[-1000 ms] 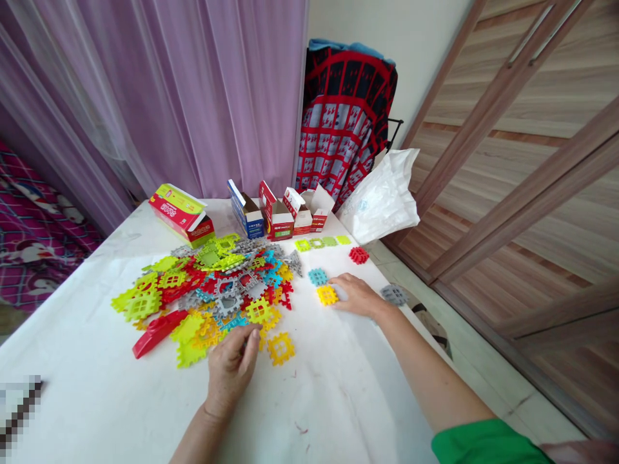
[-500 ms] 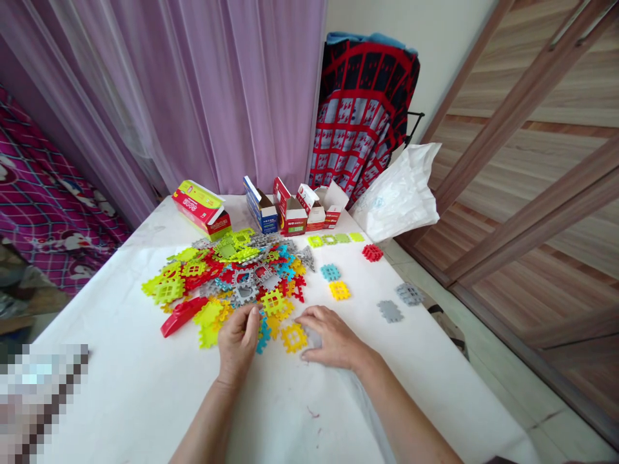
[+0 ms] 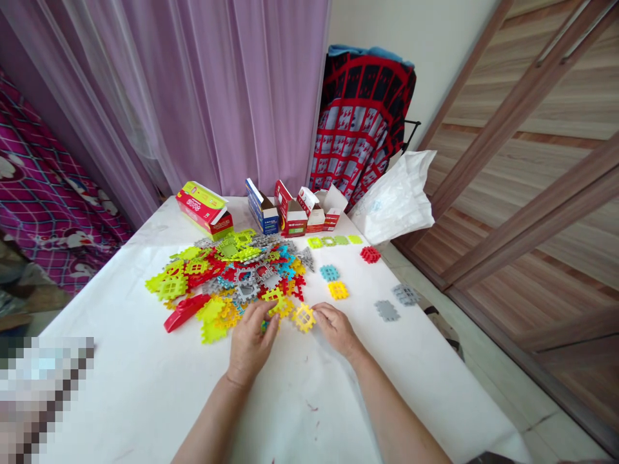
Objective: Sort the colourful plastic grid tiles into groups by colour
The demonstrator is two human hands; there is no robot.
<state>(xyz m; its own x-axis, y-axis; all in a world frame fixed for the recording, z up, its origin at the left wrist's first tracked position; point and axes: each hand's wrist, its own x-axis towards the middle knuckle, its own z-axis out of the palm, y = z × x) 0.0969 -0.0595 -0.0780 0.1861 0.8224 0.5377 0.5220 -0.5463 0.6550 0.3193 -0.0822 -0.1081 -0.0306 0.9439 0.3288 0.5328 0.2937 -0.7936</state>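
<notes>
My right hand [image 3: 337,327] pinches the edge of a yellow interlocking building tile [image 3: 304,318] with a window grid, tilted on one corner. My left hand [image 3: 254,338] is at the near edge of a heap of tiles [image 3: 246,274], its thumb and forefinger apart. Past its fingertips sits a lime green window tile [image 3: 275,299]. Bits of blue show between that thumb and forefinger, mostly hidden. The heap mixes red, grey, blue, yellow and lime green pieces. On its left side lies a red curved piece [image 3: 186,312].
Right of the heap lie a blue tile [image 3: 329,273], a yellow tile [image 3: 338,290], red tiles [image 3: 370,254], grey tiles [image 3: 387,310] and a row of lime tiles [image 3: 341,240]. Small boxes [image 3: 293,219] and a white bag [image 3: 394,200] stand along the back edge of the white-covered table [image 3: 145,380].
My right hand has closed on the yellow tile and turned it up off its flat position. The left hand has shifted right, and its thumb and forefinger have parted.
</notes>
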